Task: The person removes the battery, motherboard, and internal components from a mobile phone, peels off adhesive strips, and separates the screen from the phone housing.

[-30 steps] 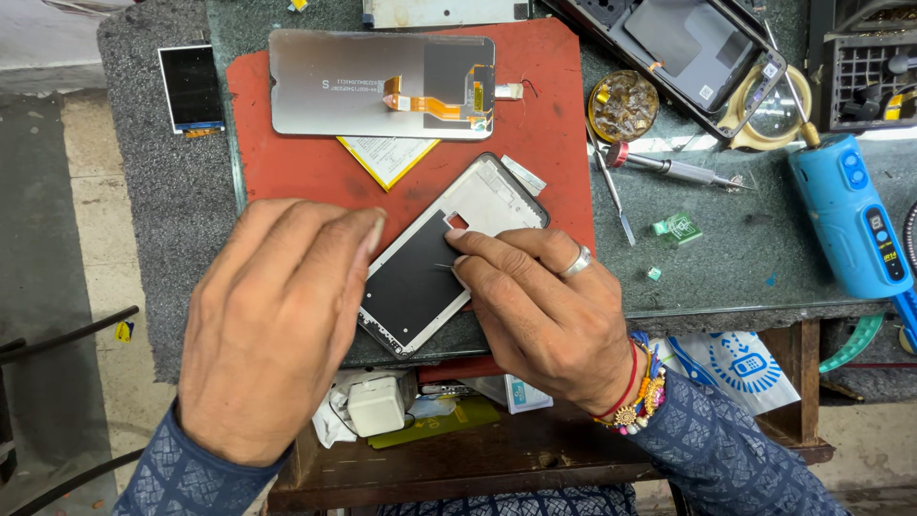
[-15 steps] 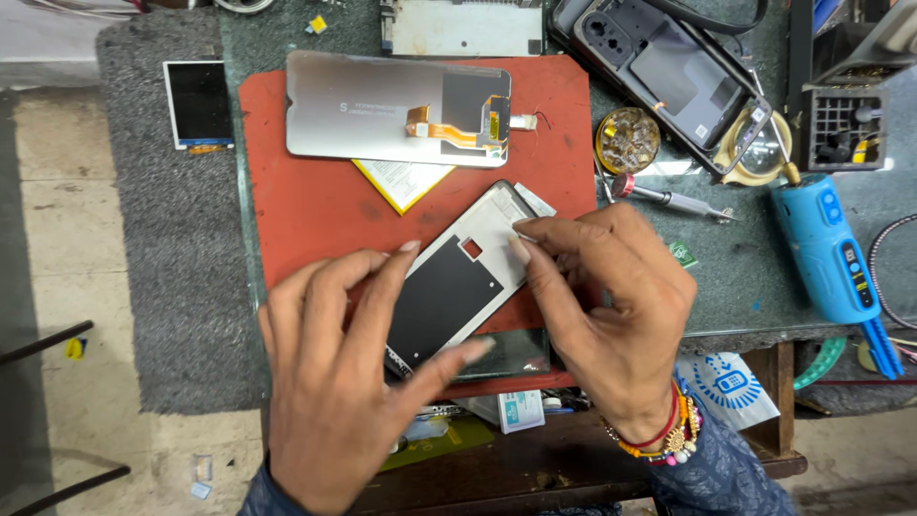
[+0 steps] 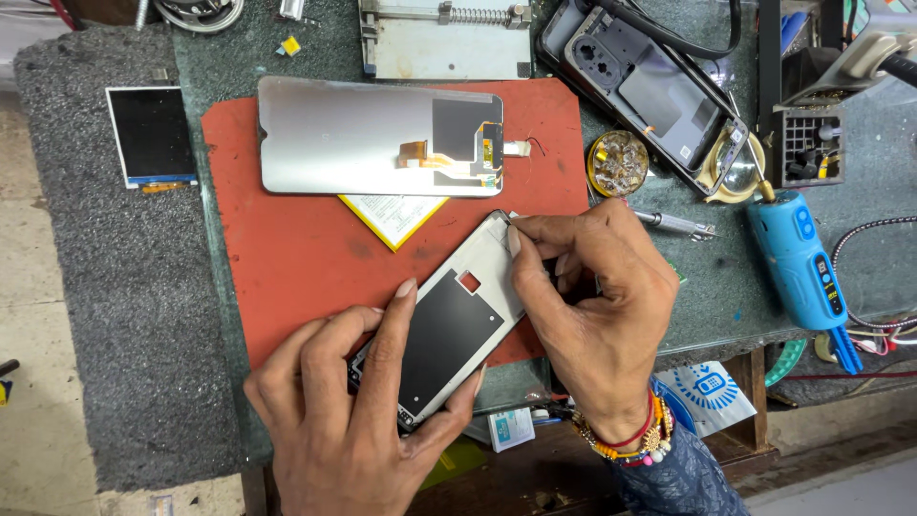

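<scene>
Head view, the only one supplied. A phone display frame (image 3: 449,325) lies tilted on the lower right part of a red work mat (image 3: 296,258), its back side up: pale grey at the upper end with a small square opening, black over the lower part.

The left hand (image 3: 353,420) grasps the frame's lower end. The forefinger lies extended along the frame's left edge, the thumb presses the right edge near the bottom corner, and the remaining fingers are curled beneath. The right hand (image 3: 592,306) is closed in a pinch at the frame's upper right corner, thumb and fingertips touching the edge. Whether a small piece is held between them cannot be told. Beaded bracelets (image 3: 635,440) sit on the right wrist.

Further up the mat lies a separate display panel (image 3: 373,139), silver back up, with an orange flex cable near its right end. A yellow card (image 3: 392,215) shows partly from under it.

Off the mat, on the dark green bench: a small screen (image 3: 151,134) at left, a metal clamp plate (image 3: 444,38) at top, an open phone housing (image 3: 650,91) at upper right, a round tin of small parts (image 3: 619,162), a metal pen-shaped tool (image 3: 673,225) and a blue handheld tool (image 3: 798,263) at the right edge.
</scene>
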